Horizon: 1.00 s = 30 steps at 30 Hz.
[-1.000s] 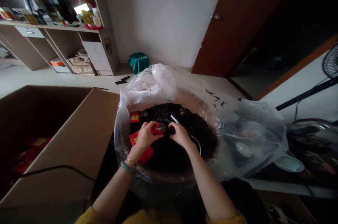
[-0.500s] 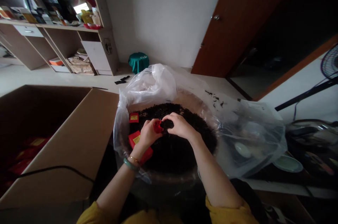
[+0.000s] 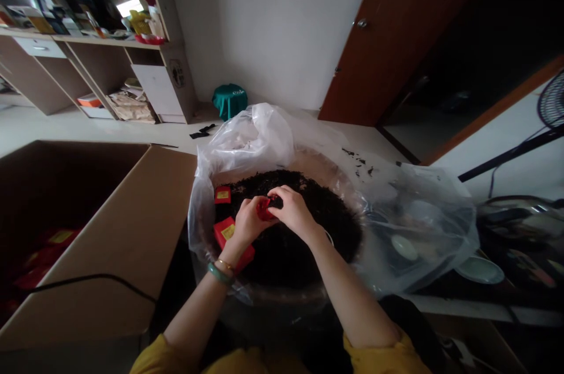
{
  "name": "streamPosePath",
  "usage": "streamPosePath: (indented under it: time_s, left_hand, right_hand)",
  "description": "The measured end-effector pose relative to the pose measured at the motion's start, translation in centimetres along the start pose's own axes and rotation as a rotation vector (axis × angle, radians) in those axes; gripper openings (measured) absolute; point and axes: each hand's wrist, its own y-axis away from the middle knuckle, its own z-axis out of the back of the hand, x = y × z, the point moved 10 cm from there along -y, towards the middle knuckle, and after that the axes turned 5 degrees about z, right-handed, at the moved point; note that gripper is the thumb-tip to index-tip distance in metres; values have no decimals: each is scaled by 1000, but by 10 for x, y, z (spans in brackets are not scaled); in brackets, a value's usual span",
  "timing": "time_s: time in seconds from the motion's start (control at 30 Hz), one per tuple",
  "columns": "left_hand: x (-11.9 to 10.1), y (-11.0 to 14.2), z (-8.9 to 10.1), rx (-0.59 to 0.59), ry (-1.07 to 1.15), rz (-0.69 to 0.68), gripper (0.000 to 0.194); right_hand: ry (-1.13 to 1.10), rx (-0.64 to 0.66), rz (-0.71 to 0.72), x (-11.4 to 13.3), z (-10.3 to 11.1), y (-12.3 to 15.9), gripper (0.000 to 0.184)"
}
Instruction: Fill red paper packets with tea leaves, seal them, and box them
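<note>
My left hand (image 3: 249, 220) is closed round a small red packet (image 3: 263, 209), whose mouth faces my right hand. The fingers of my right hand (image 3: 291, 209) curl round some dark dried leaves (image 3: 276, 202), which look like tea, right at the packet's mouth. Both hands are above a wide round container lined with a clear plastic bag (image 3: 240, 157) and heaped with the same dark leaves (image 3: 291, 262). By my left wrist lies a red box with a yellow label (image 3: 225, 229), partly hidden by the hand. A smaller red packet (image 3: 222, 194) rests at the heap's left edge.
At left stands an open cardboard box (image 3: 132, 245) with several red packets (image 3: 57, 239) inside. Loose plastic spreads to the right, near a pale dish (image 3: 480, 270) and a fan (image 3: 551, 101). Behind are a green-covered bin (image 3: 230, 101), shelves (image 3: 176, 80) and a brown door (image 3: 374, 68).
My right hand has moved slightly left and closer to the red packet, bringing the dark leaves to its mouth. My left hand stays nearly still. The view has shifted a little.
</note>
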Motion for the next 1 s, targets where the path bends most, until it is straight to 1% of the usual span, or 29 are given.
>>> streamPosePath:
  time_s: [0.1, 0.13, 0.23, 0.3, 0.4, 0.47, 0.5, 0.57, 0.63, 0.67, 0.73, 0.77, 0.9, 1.0]
  left_hand:
    - [5, -1, 1, -16, -5, 26, 51]
    - [6, -1, 2, -23, -6, 33, 50]
    - [7, -1, 3, -41, -5, 44, 49]
    - [5, 0, 3, -42, -10, 37, 49]
    - [-1, 0, 1, -31, -27, 2, 44]
    - [-2, 0, 2, -29, -38, -6, 42]
    - [-1, 0, 3, -33, -37, 2, 43]
    - [4, -1, 6, -46, -18, 28, 47]
    - [9, -2, 9, -63, 15, 51, 51]
    - [11, -2, 10, -70, 31, 60, 52]
    - [13, -3, 11, -72, 53, 68, 51]
    - [12, -3, 10, -67, 58, 65, 51]
    - [2, -1, 5, -34, 57, 10, 49]
    - [0, 0, 2, -9, 68, -22, 46]
  right_hand:
    - [-113, -49, -34, -7, 4, 4, 44]
    - [-148, -64, -52, -11, 5, 5, 45]
    - [-196, -92, -73, -16, 4, 9, 33]
    - [-166, -63, -45, -11, -2, 10, 29]
    - [-117, 31, 16, 1, -15, 10, 34]
    - [-149, 81, 40, 7, -18, 10, 36]
    - [-177, 78, 45, 9, -16, 10, 36]
    - [-219, 1, 37, 6, -1, 12, 34]
    - [-199, -78, 30, 3, 15, 15, 26]
    - [-163, -80, 38, 2, 19, 17, 21]
    - [-57, -17, 74, 5, 17, 20, 13]
    - [1, 23, 92, 7, 13, 21, 12]
    - [181, 160, 128, 15, -9, 21, 18]
    - [196, 249, 150, 18, -20, 21, 19]
